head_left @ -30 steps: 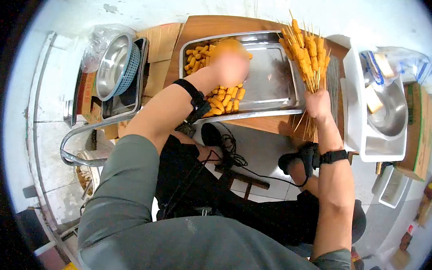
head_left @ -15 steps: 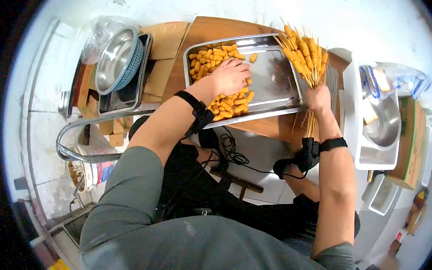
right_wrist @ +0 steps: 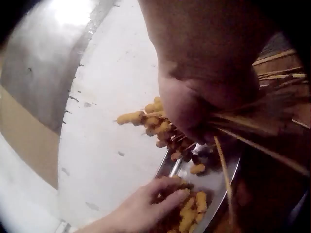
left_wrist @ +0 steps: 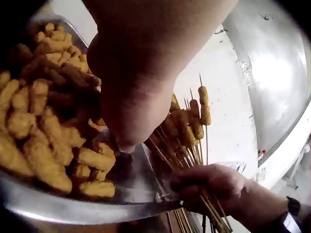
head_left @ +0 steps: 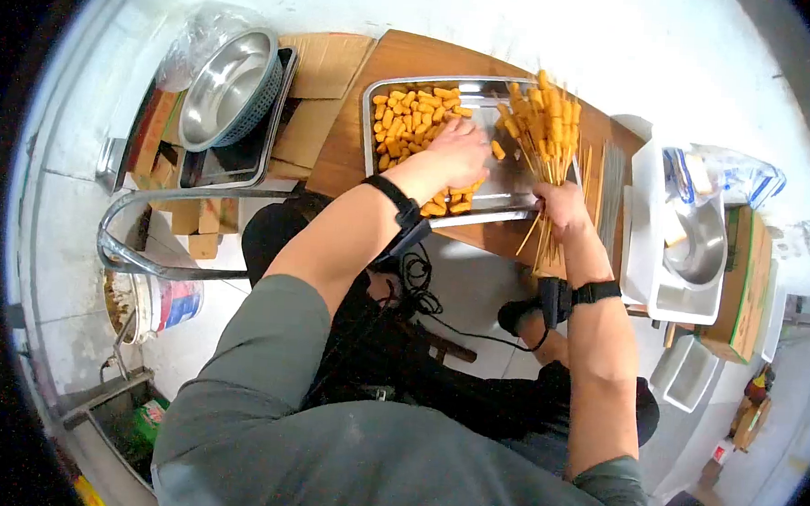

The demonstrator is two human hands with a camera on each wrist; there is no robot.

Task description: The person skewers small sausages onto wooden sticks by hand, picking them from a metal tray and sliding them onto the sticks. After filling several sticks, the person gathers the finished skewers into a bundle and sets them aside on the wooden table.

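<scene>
Clutching fanned golden-topped skewers [head_left: 549, 123] — right hand [head_left: 564, 207], left hand [head_left: 451, 155] over stubby pieces [head_left: 405, 116], hold unclear

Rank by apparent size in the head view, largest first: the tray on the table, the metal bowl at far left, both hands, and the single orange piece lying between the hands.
1. Tray
2. Metal bowl
3. Left hand and right hand, too alike to rank
4. Orange piece
</scene>
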